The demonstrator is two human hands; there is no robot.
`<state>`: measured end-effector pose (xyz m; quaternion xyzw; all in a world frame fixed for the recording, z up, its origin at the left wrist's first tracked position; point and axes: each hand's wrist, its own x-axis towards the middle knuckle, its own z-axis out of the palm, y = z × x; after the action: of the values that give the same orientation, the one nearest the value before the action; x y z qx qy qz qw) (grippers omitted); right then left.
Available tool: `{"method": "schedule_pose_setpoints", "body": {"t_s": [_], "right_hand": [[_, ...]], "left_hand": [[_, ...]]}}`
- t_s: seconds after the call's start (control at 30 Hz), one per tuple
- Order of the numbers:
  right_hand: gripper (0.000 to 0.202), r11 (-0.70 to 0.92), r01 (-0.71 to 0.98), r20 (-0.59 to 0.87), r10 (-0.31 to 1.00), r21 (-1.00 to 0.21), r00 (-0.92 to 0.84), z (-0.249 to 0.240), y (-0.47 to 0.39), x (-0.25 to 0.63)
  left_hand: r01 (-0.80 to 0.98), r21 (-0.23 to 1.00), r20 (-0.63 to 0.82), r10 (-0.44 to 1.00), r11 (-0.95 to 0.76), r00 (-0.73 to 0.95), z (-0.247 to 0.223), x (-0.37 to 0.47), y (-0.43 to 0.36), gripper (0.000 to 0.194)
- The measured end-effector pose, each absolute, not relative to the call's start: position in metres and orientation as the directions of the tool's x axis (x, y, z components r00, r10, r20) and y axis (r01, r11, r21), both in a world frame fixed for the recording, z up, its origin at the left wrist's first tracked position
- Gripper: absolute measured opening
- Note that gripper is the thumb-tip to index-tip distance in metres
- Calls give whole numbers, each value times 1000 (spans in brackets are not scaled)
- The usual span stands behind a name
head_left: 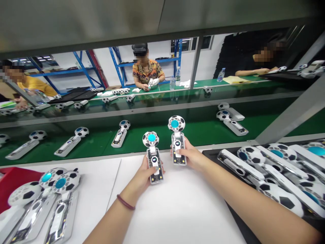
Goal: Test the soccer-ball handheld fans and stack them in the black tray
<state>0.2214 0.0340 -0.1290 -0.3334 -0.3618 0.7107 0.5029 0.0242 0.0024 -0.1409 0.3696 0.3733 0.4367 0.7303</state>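
My left hand (147, 171) is closed around a handheld device with a clear body (154, 173) and a round football-patterned head with a turquoise centre. My right hand (186, 152) grips a similar device (179, 157), held slightly higher and to the right. Both devices stand head up above the white work surface (177, 210), apart from each other. A small round display is lit on each, and each thumb rests on the white strip below it.
Several similar devices lie on the green conveyor (101, 132), in a black tray (228, 193) at right and on the left of the white surface. A red bin (17, 183) stands far left. A slanted metal post (286, 108) rises at right. People sit beyond the conveyor.
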Motion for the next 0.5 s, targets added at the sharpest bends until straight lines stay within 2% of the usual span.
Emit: {"method": "schedule_pose_setpoints", "body": {"t_s": [0.2, 0.5], "right_hand": [[61, -234, -491, -116, 959, -839, -258, -129, 35, 221], [62, -231, -490, -102, 956, -841, -276, -129, 34, 221]], "left_hand": [[-373, 868, -197, 917, 328, 347, -145, 24, 3, 55], [-355, 882, -191, 925, 309, 329, -147, 24, 1, 58]]}}
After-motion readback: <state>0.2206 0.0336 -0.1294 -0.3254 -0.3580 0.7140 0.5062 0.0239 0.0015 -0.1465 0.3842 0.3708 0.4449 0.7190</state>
